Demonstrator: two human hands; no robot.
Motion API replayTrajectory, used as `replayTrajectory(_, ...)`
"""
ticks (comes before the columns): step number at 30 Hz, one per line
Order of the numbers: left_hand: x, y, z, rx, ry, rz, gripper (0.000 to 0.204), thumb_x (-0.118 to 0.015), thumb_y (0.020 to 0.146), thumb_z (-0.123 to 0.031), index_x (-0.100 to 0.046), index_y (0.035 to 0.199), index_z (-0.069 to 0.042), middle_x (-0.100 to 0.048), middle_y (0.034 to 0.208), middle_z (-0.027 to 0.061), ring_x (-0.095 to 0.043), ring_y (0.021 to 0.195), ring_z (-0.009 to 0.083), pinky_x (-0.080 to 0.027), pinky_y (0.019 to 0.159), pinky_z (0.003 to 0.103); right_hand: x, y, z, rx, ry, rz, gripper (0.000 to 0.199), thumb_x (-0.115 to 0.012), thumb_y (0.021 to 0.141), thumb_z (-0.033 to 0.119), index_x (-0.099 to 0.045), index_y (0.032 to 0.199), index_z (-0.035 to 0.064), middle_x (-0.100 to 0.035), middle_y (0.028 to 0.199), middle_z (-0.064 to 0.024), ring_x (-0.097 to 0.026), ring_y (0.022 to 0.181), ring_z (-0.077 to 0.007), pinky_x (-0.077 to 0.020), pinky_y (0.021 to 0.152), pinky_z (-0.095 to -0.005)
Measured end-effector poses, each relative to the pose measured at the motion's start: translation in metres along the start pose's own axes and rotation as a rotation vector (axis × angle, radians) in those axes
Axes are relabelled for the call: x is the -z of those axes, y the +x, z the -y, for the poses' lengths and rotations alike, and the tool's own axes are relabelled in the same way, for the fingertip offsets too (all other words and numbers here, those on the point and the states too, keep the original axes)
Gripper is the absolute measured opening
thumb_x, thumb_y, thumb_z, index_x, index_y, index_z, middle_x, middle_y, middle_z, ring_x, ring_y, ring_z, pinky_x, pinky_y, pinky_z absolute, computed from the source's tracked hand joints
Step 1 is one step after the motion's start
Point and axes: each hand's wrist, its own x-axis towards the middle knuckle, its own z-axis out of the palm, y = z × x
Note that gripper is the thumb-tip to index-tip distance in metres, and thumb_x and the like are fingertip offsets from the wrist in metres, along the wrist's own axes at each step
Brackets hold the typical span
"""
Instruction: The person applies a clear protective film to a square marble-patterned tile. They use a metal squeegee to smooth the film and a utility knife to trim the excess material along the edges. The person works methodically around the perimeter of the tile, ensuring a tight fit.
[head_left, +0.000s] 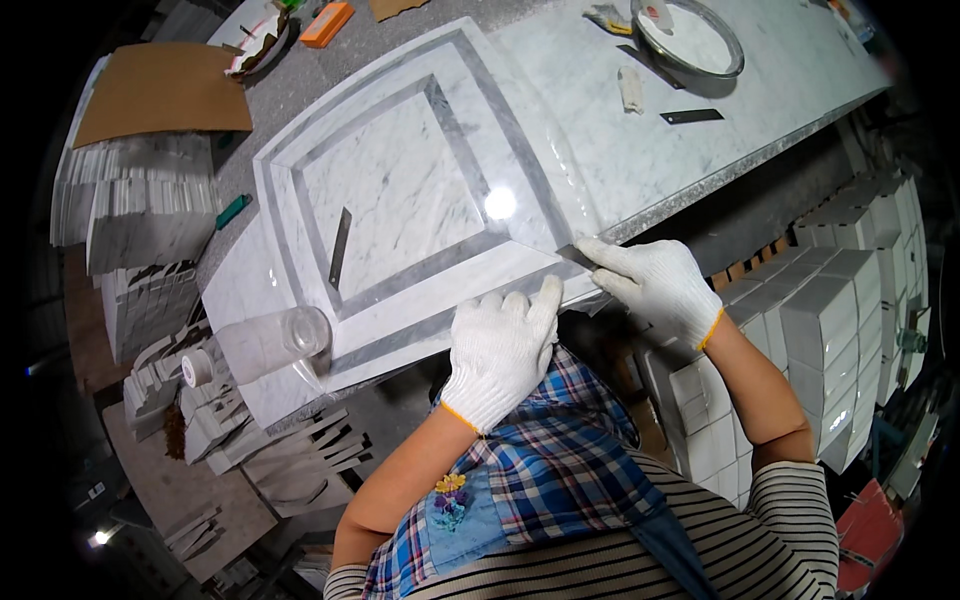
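A square white marble panel [400, 190] with grey inlaid border strips lies on the workbench in front of me. My left hand [500, 345], in a white knit glove, rests flat on the panel's near edge. My right hand [655, 285], also gloved, pinches a small dark flat blade [577, 256] against the panel's near right corner. A thin dark metal strip [340, 247] lies loose on the panel's white centre field.
A clear plastic bottle [265, 345] lies on its side at the panel's left corner. A round metal-rimmed dish [690, 40] and another dark blade [692, 116] sit on the marble slab [640, 150] behind. Stacks of white tiles [830, 320] stand right; cut stone pieces [150, 220] are piled left.
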Motion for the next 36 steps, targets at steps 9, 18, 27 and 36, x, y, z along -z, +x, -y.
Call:
replayTrajectory(9,-0.001,-0.001,0.001,-0.007,0.022,-0.011,0.053,-0.075,0.083,-0.022,-0.058,0.132,-0.013,-0.059,0.073,0.0070,-0.063,0.069,0.0287,-0.047,0.063,0.043,-0.013,0.000,0.010,-0.057,-0.022,-0.078,0.042,-0.061,0.100,0.029,-0.062,0.141,0.0198,-0.074,0.089,-0.0130,-0.071,0.078,-0.0324,-0.0563,0.068,-0.0407)
replayTrajectory(18,-0.003,-0.002,-0.001,0.002,0.047,-0.023,0.053,-0.076,0.083,-0.024,-0.059,0.132,-0.014,-0.059,0.075,0.0065,-0.064,0.071,0.0276,-0.046,0.063,0.042,-0.012,0.001,-0.001,-0.006,0.025,-0.066,0.041,-0.062,0.099,0.027,-0.065,0.139,0.0178,-0.073,0.086,-0.0147,-0.071,0.075,-0.0337,-0.0565,0.067,-0.0412)
replayTrajectory(27,-0.003,-0.003,-0.002,0.020,0.047,-0.005,0.051,-0.075,0.084,-0.025,-0.059,0.131,-0.015,-0.060,0.076,0.0066,-0.064,0.072,0.0279,-0.046,0.064,0.043,-0.003,0.004,-0.007,0.035,-0.010,0.008,0.041,-0.063,0.098,0.029,-0.066,0.138,0.0174,-0.073,0.086,-0.0155,-0.071,0.075,-0.0341,-0.0563,0.066,-0.0415)
replayTrajectory(36,-0.004,-0.003,-0.001,0.017,0.051,-0.020,0.047,-0.074,0.087,-0.027,-0.060,0.130,-0.015,-0.061,0.075,0.0065,-0.065,0.072,0.0279,-0.048,0.065,0.043,-0.002,0.007,-0.019,0.106,-0.048,0.034,0.045,-0.064,0.097,0.030,-0.064,0.141,0.0206,-0.071,0.080,-0.0153,-0.069,0.070,-0.0346,-0.0552,0.064,-0.0422)
